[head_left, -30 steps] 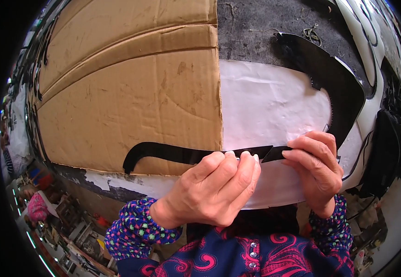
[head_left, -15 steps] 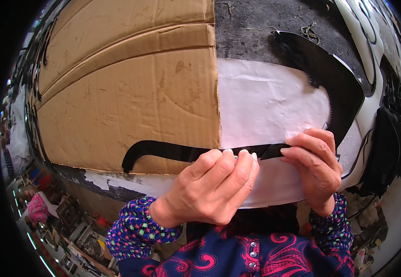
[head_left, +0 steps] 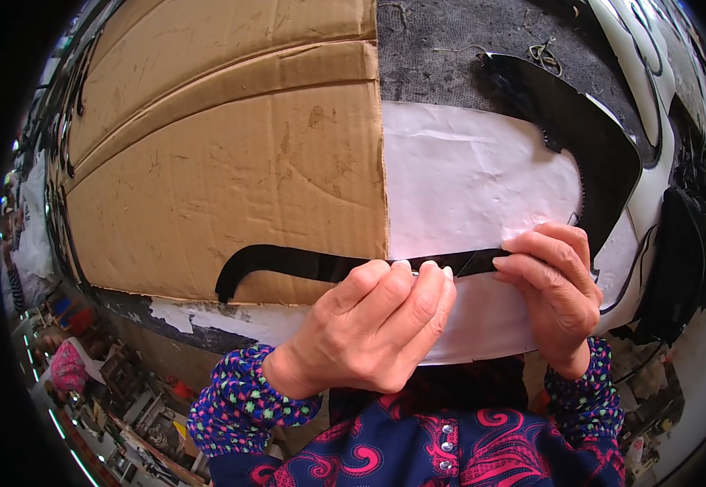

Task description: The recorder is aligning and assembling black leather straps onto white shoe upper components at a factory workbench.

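A long, narrow black strip (head_left: 292,262), bent downward at its left end, runs across the cardboard and the white sheet. My left hand (head_left: 377,325) is closed near the strip's middle, thumb hidden and fingertips pressed together at it. Toward the strip's right part, my right hand (head_left: 556,284) pinches it between thumb and fingers. Between the two hands a thin slanted line shows on the strip. Beyond my right hand lies a wide curved black piece (head_left: 613,162) with a finely notched inner edge. Whether it joins the strip is hidden by my right hand.
A large brown cardboard sheet (head_left: 231,162) covers the left of the work surface. Beside it lies a white sheet (head_left: 466,178), with dark grey fabric (head_left: 434,65) behind. White piping-like parts (head_left: 629,65) and a black bundle (head_left: 669,268) are at the right. Assorted clutter stands at lower left.
A dark, slanted fold on the strip between my hands now looks flatter, showing only as a thin line. Both hands stay nearly in place.
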A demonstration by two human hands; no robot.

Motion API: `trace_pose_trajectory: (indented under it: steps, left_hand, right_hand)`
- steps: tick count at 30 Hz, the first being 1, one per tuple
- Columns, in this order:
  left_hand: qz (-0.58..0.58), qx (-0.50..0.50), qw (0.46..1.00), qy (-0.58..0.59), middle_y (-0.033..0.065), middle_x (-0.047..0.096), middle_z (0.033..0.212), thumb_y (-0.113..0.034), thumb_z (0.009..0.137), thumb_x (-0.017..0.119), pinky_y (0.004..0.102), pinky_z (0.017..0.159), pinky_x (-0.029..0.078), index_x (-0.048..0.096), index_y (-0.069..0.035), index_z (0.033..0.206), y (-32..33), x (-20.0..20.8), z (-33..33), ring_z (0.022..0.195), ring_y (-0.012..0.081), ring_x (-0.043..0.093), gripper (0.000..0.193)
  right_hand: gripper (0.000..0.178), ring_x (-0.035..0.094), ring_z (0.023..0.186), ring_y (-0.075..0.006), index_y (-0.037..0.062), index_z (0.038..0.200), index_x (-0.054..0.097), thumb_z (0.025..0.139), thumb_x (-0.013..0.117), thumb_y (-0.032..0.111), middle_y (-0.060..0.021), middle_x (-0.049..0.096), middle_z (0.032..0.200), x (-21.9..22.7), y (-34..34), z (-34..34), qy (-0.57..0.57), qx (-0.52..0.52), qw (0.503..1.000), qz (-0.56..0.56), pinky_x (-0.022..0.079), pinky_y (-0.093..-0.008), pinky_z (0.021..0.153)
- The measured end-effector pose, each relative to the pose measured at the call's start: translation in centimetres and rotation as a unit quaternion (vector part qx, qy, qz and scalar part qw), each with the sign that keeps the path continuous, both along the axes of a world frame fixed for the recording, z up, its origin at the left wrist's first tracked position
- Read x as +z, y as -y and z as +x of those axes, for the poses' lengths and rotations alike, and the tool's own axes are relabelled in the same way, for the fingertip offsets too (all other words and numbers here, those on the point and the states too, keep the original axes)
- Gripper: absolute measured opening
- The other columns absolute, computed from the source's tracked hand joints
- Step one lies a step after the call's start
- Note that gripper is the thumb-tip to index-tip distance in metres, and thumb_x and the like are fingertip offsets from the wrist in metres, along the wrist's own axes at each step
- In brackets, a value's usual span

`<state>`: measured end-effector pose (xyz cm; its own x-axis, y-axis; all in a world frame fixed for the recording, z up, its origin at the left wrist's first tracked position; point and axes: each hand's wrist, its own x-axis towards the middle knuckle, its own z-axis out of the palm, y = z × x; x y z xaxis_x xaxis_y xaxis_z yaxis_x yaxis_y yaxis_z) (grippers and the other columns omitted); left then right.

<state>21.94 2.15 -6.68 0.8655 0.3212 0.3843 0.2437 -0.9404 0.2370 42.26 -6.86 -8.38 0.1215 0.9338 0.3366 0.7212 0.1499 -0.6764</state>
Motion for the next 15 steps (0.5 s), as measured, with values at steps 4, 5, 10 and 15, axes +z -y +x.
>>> trace_pose_trajectory:
  steps: [4, 5, 10, 15]
  left_hand:
    - [-0.001, -0.002, 1.000, 0.002, 0.0060, 0.068, 0.089, -0.008, 0.074, 0.071, 0.0287, 0.065, 0.044, 0.073, -0.002, 0.092, -0.09, -0.05, 0.06, 0.075, 0.0172, 0.061, 0.019]
    - [0.000, -0.001, 1.000, 0.001, 0.0060, 0.068, 0.089, -0.008, 0.074, 0.071, 0.0287, 0.065, 0.044, 0.073, -0.002, 0.092, -0.05, -0.02, 0.03, 0.075, 0.0172, 0.061, 0.020]
    - [0.002, 0.003, 1.000, 0.002, 0.0059, 0.068, 0.089, -0.008, 0.073, 0.072, 0.0287, 0.064, 0.044, 0.073, -0.002, 0.092, 0.04, -0.07, -0.06, 0.076, 0.0172, 0.061, 0.020]
    - [0.002, 0.008, 1.000, 0.004, 0.0054, 0.068, 0.088, -0.007, 0.073, 0.072, 0.0286, 0.064, 0.044, 0.073, -0.002, 0.092, 0.07, -0.01, 0.04, 0.075, 0.0172, 0.061, 0.019]
  right_hand:
    - [0.033, 0.062, 0.089, -0.0261, 0.0018, 0.087, 0.073, 0.054, 0.078, 0.000, -0.0075, 0.068, 0.093, 0.01, -0.07, 0.05, 0.003, 0.000, 1.000, 0.000, 0.052, -0.0340, 0.072]
    - [0.033, 0.062, 0.089, -0.0261, 0.0018, 0.087, 0.073, 0.054, 0.078, 0.000, -0.0075, 0.068, 0.093, 0.03, -0.05, 0.03, 0.002, 0.000, 1.000, 0.000, 0.052, -0.0340, 0.072]
    - [0.033, 0.062, 0.089, -0.0264, 0.0013, 0.087, 0.073, 0.054, 0.078, -0.001, -0.0078, 0.067, 0.093, -0.07, -0.10, -0.04, 0.005, 0.004, 1.000, 0.006, 0.052, -0.0340, 0.072]
    - [0.032, 0.061, 0.089, -0.0265, 0.0008, 0.086, 0.073, 0.055, 0.077, 0.000, -0.0080, 0.067, 0.094, -0.06, -0.07, 0.02, 0.003, 0.005, 1.000, 0.008, 0.052, -0.0340, 0.072]
